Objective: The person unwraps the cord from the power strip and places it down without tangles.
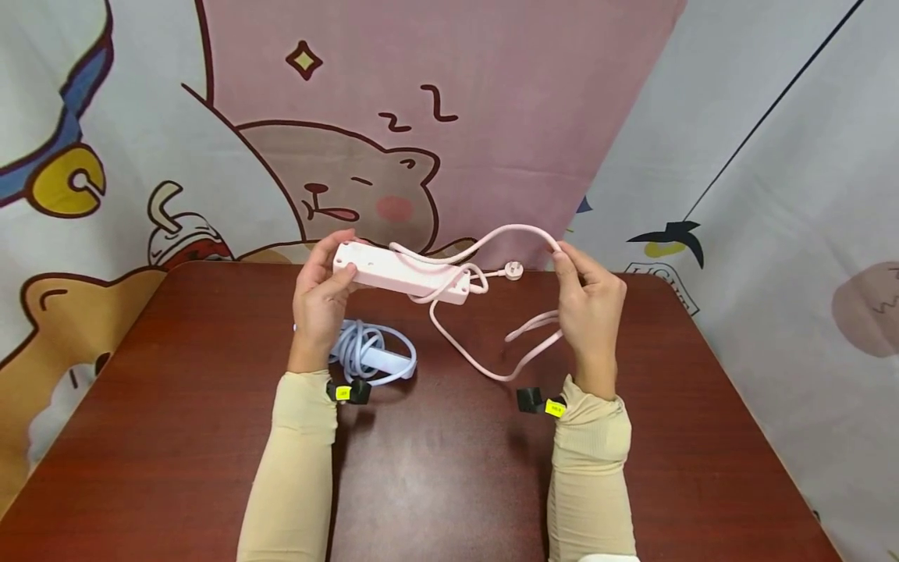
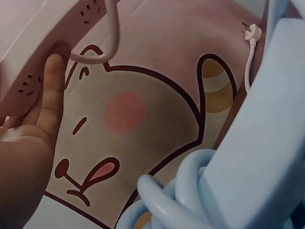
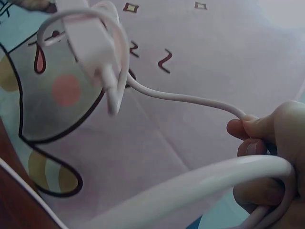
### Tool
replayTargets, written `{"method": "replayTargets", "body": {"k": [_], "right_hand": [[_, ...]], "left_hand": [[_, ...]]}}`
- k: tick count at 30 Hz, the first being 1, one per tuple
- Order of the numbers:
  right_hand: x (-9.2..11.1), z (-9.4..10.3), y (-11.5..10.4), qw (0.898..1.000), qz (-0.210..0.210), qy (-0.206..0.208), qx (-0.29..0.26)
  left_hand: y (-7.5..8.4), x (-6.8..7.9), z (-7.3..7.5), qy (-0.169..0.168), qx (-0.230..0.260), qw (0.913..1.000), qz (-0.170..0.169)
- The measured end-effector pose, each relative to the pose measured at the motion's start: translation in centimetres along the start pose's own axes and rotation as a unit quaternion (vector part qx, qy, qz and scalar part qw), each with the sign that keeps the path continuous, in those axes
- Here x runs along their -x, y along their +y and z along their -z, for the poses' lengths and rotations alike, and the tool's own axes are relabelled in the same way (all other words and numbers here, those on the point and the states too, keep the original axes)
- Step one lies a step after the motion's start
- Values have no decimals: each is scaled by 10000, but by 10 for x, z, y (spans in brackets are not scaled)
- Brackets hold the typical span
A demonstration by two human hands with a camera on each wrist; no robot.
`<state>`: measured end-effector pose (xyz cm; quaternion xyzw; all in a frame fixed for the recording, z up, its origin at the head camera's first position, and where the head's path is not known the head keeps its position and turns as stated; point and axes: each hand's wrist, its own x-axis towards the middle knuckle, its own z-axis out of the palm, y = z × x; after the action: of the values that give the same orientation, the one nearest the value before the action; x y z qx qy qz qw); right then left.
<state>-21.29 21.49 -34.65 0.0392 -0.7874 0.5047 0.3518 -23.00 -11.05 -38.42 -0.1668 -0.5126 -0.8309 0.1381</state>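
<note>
The person's left grip (image 1: 319, 303) pinches the left end of a pink power strip (image 1: 390, 270), thumb on the plain face with its corner holes, fingers (image 2: 53, 88) on the opposite, socketed face, as the left wrist view shows. The right grip (image 1: 594, 306) pinches the strip's pink cord (image 1: 521, 228) between thumb and bent forefinger; more of the cord loops through the other curled fingers.

The strip is held up over the far part of the surface (image 1: 449, 468), tilted so that its right end sits lower. The cord winds loosely around that right end, arches up to the right grip, and a slack length sags below between the two grips. Just beyond the strip's right end is a round plug (image 1: 514, 270) with its prongs showing, near the far edge of the surface; whether it rests there, I cannot tell.

Below the left grip a light blue power strip (image 1: 386, 361) lies on the brown surface, its own blue cord (image 1: 358, 351) bundled around it.

Both forearms wear beige sleeves (image 1: 298, 476), with a small black device (image 1: 360, 391) at each wrist. Behind hangs a cloth (image 1: 534, 86) printed with a sleeping bear.
</note>
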Motion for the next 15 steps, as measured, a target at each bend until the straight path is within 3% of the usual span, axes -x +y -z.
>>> {"method": "replayTargets", "body": {"k": [8, 15], "right_hand": [[-3, 7, 16, 9960, -11, -206, 864], [-4, 13, 20, 9861, -162, -810, 1442]], "left_hand": [[-2, -1, 2, 151, 555, 9982, -184], [-1, -2, 3, 420, 939, 9939, -391]]}}
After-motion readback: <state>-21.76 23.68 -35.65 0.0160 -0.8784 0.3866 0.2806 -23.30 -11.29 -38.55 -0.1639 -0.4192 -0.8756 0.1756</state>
